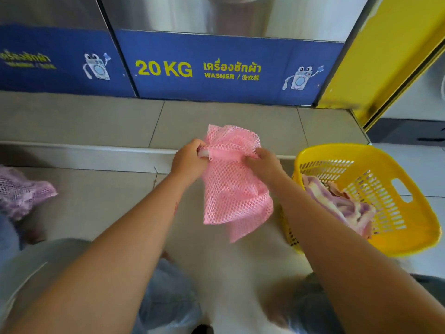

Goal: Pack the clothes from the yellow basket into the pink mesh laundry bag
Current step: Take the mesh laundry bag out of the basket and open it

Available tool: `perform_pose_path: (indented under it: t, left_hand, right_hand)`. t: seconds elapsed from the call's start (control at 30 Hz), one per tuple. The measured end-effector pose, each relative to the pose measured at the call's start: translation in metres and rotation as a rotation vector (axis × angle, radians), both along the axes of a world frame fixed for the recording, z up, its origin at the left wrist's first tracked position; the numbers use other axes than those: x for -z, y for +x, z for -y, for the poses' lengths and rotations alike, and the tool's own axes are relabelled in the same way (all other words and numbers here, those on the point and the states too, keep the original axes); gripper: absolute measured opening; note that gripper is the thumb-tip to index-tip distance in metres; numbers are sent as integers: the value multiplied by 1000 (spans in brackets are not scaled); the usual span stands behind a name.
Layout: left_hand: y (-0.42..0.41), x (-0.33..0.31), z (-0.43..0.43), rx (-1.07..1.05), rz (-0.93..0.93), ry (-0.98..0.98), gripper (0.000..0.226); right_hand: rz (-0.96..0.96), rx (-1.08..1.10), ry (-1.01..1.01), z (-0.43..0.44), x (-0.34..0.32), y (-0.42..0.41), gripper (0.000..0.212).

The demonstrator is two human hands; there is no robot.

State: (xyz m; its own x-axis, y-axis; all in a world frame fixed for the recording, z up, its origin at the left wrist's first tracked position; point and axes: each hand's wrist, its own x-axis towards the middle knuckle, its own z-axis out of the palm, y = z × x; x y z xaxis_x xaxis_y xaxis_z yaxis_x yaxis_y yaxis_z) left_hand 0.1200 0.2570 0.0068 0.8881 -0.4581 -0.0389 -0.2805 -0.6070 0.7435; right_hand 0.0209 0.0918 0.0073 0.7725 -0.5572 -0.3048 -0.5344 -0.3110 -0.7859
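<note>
Your right forearm hides the near-left wall of the yellow slotted plastic basket. The lilac mesh bag runs off the left edge, blurred.

A blue panel runs along the bottom of a steel washer and carries the yellow words "20 KG" and "WASHER", with a small cartoon washing machine at its right end. A second blue panel with a similar cartoon stands to the left. A yellow wall panel rises at the right. Below lies a grey tiled floor with a low step. At the left edge, a pale purple mesh bag rests on the floor.
</note>
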Motion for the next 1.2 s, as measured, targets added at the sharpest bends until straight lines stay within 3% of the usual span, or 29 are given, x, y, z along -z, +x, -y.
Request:
perform_pose_path:
  t: [0.1, 0.23, 0.47, 0.6, 0.7, 1.0, 1.2]
  left_hand:
    - [0, 37, 1, 21, -137, 74, 9]
    - [-4, 81, 8, 8, -295, 98, 17]
    - [-8, 129, 11, -46, -515, -13, 29]
    - [-2, 128, 7, -28, -645, -120, 37]
    - [1, 127, 2, -19, -733, -178, 25]
    - [-3, 125, -1, -19, -643, -107, 17]
    - [-4, 117, -2, 28, -508, -32, 18]
  right_hand:
    - [-150, -29, -66, -1, 38, 0, 25]
    - [-355, -53, -260, -1, 84, 3, 47]
    - [-267, -249, -125, -30, 126, 9, 23]
    - [-228, -204, -79, -43, 137, 14, 23]
    - [-164, -177, -51, -47, 137, 14, 28]
    - [-162, -292, -220, -46, 135, 7, 9]
    - [-153, -272, -70, -47, 132, 6, 12]
